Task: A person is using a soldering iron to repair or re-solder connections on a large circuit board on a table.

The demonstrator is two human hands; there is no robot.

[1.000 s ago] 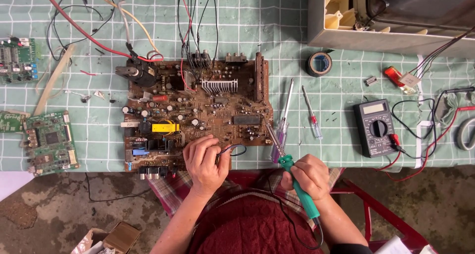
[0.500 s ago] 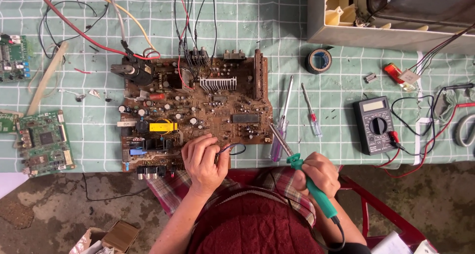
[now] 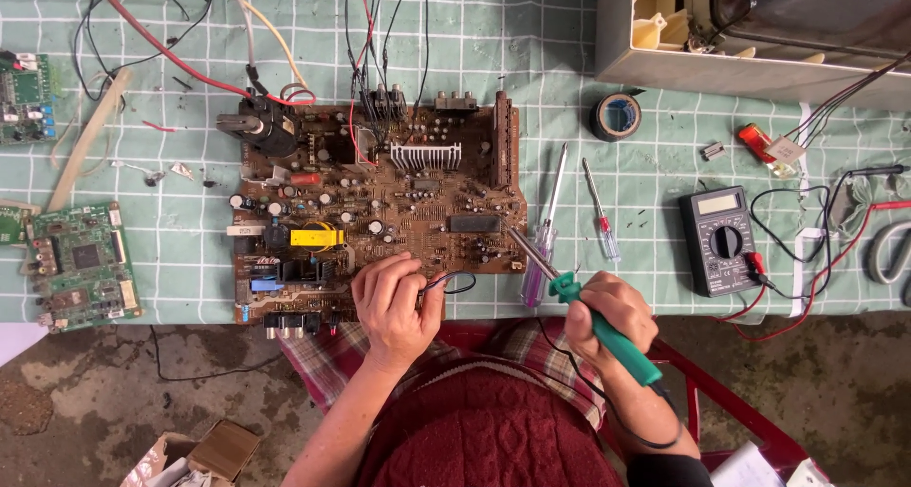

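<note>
1. Right hand (image 3: 612, 311) closed around green-handled soldering iron (image 3: 607, 330); long axis diagonal, tip aimed up-left at brown circuit board (image 3: 380, 202).
2. Left hand (image 3: 394, 302) nearer, resting on board's near edge, pinching thin dark wire (image 3: 455, 283).
3. Board flat on checked mat (image 3: 569, 117).

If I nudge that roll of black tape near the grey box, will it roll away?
Probably not: the roll of black tape lies flat on its side on the checked mat, so it would likely slide. It looks light and stiff. Stood on edge, it would roll easily.
</note>
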